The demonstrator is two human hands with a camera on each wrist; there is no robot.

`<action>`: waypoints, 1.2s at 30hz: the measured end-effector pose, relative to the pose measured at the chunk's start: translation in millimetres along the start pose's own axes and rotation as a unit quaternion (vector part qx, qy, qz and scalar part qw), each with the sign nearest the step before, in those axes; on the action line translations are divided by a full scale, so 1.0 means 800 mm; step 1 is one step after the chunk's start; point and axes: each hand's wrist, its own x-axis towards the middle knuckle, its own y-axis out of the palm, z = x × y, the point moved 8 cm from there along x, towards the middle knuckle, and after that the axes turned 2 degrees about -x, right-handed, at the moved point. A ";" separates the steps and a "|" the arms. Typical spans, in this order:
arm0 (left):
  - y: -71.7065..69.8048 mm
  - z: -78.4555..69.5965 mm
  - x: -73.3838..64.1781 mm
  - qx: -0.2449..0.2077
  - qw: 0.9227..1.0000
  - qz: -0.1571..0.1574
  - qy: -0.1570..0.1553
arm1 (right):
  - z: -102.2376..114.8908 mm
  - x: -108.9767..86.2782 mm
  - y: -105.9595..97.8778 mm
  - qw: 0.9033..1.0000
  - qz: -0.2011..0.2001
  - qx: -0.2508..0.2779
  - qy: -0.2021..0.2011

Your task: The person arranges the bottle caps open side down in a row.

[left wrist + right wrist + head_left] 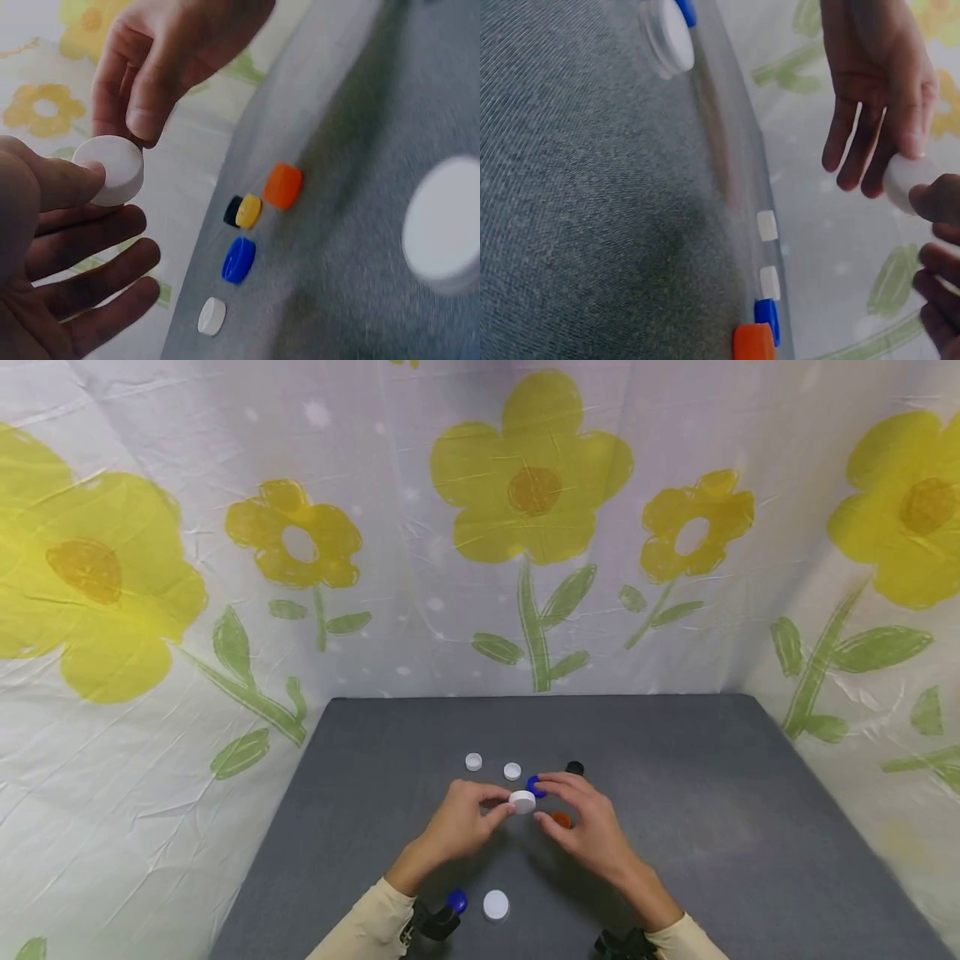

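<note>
My left hand (467, 820) pinches a white bottle cap (522, 802) between thumb and fingers, held above the table. In the left wrist view the thumb lies across the top of this cap (112, 166), while the other fingers spread out below. Close on its right side is my right hand (591, 828), thumb and fingers spread apart in the head view, with a small gap to the cap. In the right wrist view the right thumb overlaps the held cap (906, 180); contact cannot be told there. Beneath the hands lie a blue cap (535, 786) and an orange cap (561, 819).
Two small white caps (473, 762) and a black cap (574, 767) lie farther back on the grey table (675, 752). A yellow cap (248, 211) sits beside the black one. Nearer the front are a larger white cap (496, 905) and another blue cap (457, 900).
</note>
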 end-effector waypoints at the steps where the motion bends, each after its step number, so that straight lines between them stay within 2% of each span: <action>1: 0.000 0.003 0.000 -0.022 1.000 0.003 -0.016 | 0.003 0.000 0.000 1.000 -0.005 0.003 -0.015; 5: 0.004 0.017 -0.001 -0.088 0.993 0.024 -0.076 | 0.013 0.001 -0.002 0.997 -0.021 0.016 -0.068; 9: 0.010 0.028 -0.004 -0.152 0.979 0.044 -0.125 | 0.020 0.000 -0.001 0.995 -0.028 0.024 -0.091; 16: 0.025 0.033 -0.011 -0.254 0.950 0.081 -0.164 | 0.026 -0.001 0.000 0.993 -0.034 0.019 -0.111; 19: 0.028 0.035 -0.014 -0.268 0.944 0.087 -0.174 | 0.028 -0.001 0.001 0.992 -0.035 0.017 -0.118; 20: 0.028 0.035 -0.014 -0.262 0.946 0.086 -0.171 | 0.028 -0.001 0.001 0.992 -0.034 0.016 -0.118; 23: 0.023 0.033 -0.010 -0.212 0.964 0.067 -0.144 | 0.025 -0.002 0.002 0.993 -0.029 0.008 -0.113; 26: 0.015 0.026 -0.007 -0.154 0.982 0.039 -0.099 | 0.020 -0.004 0.001 0.995 -0.023 0.000 -0.098; 28: 0.012 0.017 -0.006 -0.120 0.990 0.028 -0.063 | 0.017 -0.007 0.001 0.996 -0.018 -0.003 -0.086; 30: 0.011 0.005 -0.005 -0.089 0.995 0.028 -0.019 | 0.015 -0.008 0.000 0.997 -0.012 -0.005 -0.072; 33: 0.012 -0.009 -0.005 -0.037 0.998 0.023 0.037 | 0.012 -0.010 0.000 0.998 -0.005 -0.003 -0.058; 36: 0.014 -0.012 -0.006 -0.003 0.998 0.012 0.062 | 0.011 -0.011 0.000 0.999 0.003 -0.010 -0.048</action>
